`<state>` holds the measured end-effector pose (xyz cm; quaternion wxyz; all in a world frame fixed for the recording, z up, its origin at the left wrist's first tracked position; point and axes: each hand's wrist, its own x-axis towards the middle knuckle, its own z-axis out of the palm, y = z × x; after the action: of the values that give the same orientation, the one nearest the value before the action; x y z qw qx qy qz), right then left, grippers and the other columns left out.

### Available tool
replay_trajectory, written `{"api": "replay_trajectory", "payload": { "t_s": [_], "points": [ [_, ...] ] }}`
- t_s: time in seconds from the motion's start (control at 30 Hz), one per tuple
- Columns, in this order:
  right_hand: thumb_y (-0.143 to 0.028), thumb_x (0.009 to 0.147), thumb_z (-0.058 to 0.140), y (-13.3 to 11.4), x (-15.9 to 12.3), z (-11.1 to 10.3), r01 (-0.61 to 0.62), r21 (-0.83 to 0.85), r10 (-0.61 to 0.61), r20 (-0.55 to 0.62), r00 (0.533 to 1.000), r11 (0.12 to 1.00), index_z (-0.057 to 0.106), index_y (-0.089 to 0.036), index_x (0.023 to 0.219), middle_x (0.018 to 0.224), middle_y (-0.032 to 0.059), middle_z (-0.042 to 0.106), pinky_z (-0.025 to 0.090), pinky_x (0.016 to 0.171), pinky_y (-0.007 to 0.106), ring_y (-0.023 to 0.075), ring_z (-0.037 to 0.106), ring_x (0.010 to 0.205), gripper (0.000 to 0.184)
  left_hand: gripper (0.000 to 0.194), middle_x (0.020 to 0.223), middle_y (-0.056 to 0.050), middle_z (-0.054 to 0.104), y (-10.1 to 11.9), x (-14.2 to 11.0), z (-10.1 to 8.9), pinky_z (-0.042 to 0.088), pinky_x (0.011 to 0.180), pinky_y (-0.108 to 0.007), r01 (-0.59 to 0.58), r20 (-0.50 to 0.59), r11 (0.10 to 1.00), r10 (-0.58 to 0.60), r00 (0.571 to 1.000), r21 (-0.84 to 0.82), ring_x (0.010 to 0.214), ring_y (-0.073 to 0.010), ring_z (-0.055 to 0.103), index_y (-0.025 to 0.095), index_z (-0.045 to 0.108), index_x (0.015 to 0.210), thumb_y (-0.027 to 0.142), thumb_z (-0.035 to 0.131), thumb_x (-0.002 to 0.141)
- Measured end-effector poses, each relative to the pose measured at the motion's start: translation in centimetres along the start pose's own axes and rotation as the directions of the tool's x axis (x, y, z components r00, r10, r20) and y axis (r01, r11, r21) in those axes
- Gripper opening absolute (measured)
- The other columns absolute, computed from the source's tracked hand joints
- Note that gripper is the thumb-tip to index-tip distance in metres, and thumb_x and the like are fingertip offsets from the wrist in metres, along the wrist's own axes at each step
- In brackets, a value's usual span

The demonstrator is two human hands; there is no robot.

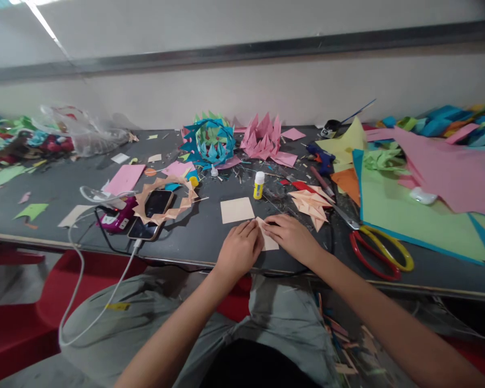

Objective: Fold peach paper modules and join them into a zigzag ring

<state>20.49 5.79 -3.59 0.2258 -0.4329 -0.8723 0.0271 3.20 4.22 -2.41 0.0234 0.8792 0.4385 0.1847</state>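
So the small peach paper point(270, 242) sits just below center frame, right between the two hands, both touching it. What shows of it runs upper left to lower right, though fingers cover part. The left hand point(241, 245) is on its left edge, fingers held together; the right hand point(290, 235) presses fingertips on from the right (can't tell if either one's actually pinching). A loose peach sheet point(237, 210) lies just above.

Sheet point(270, 243), square point(237, 210): plain pale peach. Ring point(141, 207): peach. Glue stick point(258, 190): yellow, white cap point(260, 177). Scissors point(353, 224): red handle point(393, 272), yellow handle point(409, 261). Crown point(262, 144): pink. Table point(202, 231): dark grey.
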Motion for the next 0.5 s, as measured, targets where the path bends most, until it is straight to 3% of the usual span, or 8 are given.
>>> {"api": "replay_trajectory", "payload": {
  "t_s": [0.3,0.5],
  "points": [
    [-0.018,0.087,0.044,0.4,0.3,0.3,0.075,0.009,-0.075,0.015,0.997,0.997,0.062,-0.014,0.102,0.103,0.0065,0.064,0.044,0.083,0.034,0.0189,0.054,0.096,0.024,0.027,0.122,-0.009,0.053,0.0,0.8,-1.0,0.040,0.089,-0.036,-0.020,0.119,0.999,0.017,0.993,0.025,0.113,-0.0224,0.045,0.014,0.052,0.106,0.026,0.039,0.086],
    [-0.016,0.083,0.046,-1.3,-0.1,-0.6,-0.036,-0.038,0.036,0.000,0.999,0.999,0.064,-0.014,0.093,0.098,0.0062,0.066,0.041,0.078,0.035,0.0205,0.054,0.091,0.021,0.028,0.119,-0.009,0.054,0.4,1.1,-1.3,0.042,0.083,-0.037,-0.011,0.133,0.998,0.003,0.991,0.060,0.105,-0.0229,0.048,0.014,0.051,0.107,0.027,0.040,0.085]
  ]
}}
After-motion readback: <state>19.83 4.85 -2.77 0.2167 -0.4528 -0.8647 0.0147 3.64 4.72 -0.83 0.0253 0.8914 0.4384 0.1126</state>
